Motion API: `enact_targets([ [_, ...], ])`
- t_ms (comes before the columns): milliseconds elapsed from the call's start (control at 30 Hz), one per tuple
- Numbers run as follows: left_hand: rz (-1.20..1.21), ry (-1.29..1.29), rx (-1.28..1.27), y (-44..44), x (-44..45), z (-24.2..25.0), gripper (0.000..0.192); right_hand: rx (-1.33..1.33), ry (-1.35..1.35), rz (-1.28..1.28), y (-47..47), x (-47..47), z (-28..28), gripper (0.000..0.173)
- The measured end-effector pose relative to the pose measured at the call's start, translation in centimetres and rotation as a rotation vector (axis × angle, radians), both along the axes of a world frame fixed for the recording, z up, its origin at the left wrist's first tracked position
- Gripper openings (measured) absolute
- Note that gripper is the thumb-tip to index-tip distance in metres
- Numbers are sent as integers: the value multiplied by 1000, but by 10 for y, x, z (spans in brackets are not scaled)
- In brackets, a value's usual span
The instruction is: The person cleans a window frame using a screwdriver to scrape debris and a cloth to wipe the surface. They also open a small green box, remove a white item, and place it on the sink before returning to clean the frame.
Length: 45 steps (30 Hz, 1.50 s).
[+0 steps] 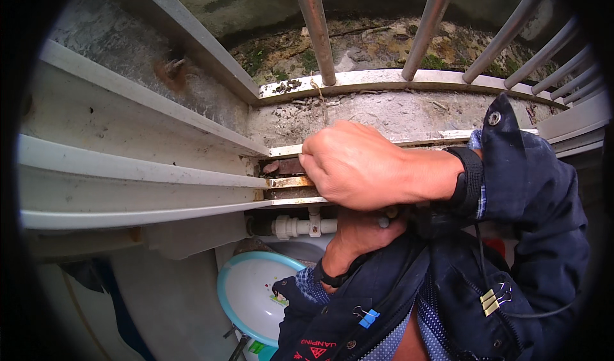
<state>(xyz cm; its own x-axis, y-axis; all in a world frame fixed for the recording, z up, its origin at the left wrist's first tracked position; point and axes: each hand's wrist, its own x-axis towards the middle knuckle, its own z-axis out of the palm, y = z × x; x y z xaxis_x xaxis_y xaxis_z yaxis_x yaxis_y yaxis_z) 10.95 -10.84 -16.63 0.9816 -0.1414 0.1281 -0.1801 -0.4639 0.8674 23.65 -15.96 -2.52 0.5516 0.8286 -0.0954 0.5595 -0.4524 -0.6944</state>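
My right hand (367,164) reaches in from the right, knuckles up and fingers curled, over the sliding-window track (290,182) of the sill. Whatever its fingers may hold is hidden beneath it. A reddish-brown strip of dirt or rust (289,166) lies in the track channel beside the fingertips. Below it, partly covered by the right hand, my left hand (364,236) is bent near a white plastic pipe (307,227) with a coupling. A small grey rounded tip (383,222) shows at the left hand's fingers; I cannot tell whether it is held.
Metal bars (316,35) rise from a white rail beyond the dusty concrete ledge (355,111). White window frames (144,164) run along the left. Under the pipe is a white basin (254,294) with a turquoise rim. Binder clips (369,318) hang on my dark jacket, where a cable runs.
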Motion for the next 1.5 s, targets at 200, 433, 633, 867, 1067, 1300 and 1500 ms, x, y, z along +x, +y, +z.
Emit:
enact_targets([
  [200, 38, -13, -28, -2, 1, -7, 50, 108, 73, -14, -8, -1, -4, 32],
  [433, 54, -98, -77, -4, 0, -12, 34, 230, 166, -78, -24, -2, 1, 34],
  [633, 70, -135, -40, -3, 2, -5, 29, 281, 284, -138, -44, -2, 7, 35],
  [867, 71, -221, -20, -5, 6, 14, 22, 457, 829, -387, -25, 28, 22, 39],
  [1067, 75, -157, -30, -5, 3, 14, 17, 239, 463, -340, -23, 25, 28, 35],
  [1300, 71, -157, -22, -4, 4, 7, 24, -13, 168, -60, -58, 14, 35, 30],
  [1500, 80, -194, -36, -5, 2, -3, 28, -61, 40, -6, -43, 10, 16, 30],
])
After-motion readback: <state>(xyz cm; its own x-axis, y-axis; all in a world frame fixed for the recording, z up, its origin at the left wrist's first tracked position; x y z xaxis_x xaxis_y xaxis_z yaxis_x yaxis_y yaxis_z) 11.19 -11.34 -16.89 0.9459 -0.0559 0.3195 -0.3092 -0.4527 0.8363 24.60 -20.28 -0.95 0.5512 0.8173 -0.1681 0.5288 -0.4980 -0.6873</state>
